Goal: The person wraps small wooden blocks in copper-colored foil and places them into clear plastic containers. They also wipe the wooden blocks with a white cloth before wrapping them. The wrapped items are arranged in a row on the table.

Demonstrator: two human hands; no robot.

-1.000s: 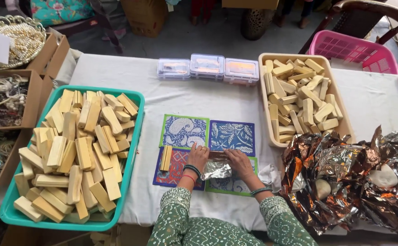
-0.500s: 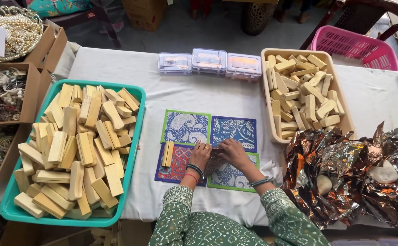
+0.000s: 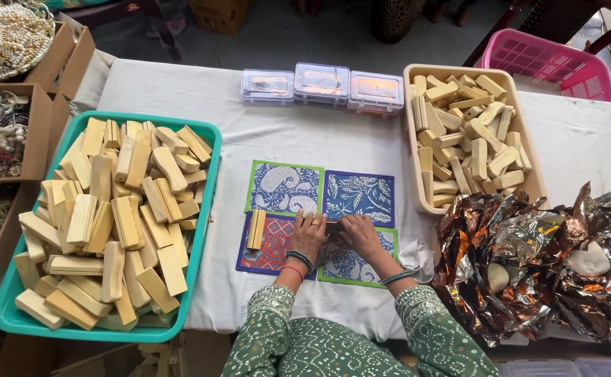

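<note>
**White cloth, patterned mats**

White-draped table (image 3: 333, 139) carries four printed mats (image 3: 358, 195). Left hand (image 3: 309, 236) and right hand (image 3: 358, 234) press together on a small foil-wrapped piece (image 3: 332, 246) (mostly hidden). One bare wooden block (image 3: 256, 229) lies just left; teal tray (image 3: 207, 202) of blocks beyond.

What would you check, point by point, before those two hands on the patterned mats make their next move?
1. Both hands on the piece being wrapped: left hand and right hand meet over it. Ok.
2. Wrap fully closed: hidden under the hands. Cannot tell.
3. Next bar within reach: one wooden bar lies on the red mat beside the left hand. Ok.
4. Supply: green tray heaped with bars. Ok.
5. Foil stock: crumpled foil pile at the right. Ok.
6. Room in beige tray: already quite full. Cannot tell.
</note>
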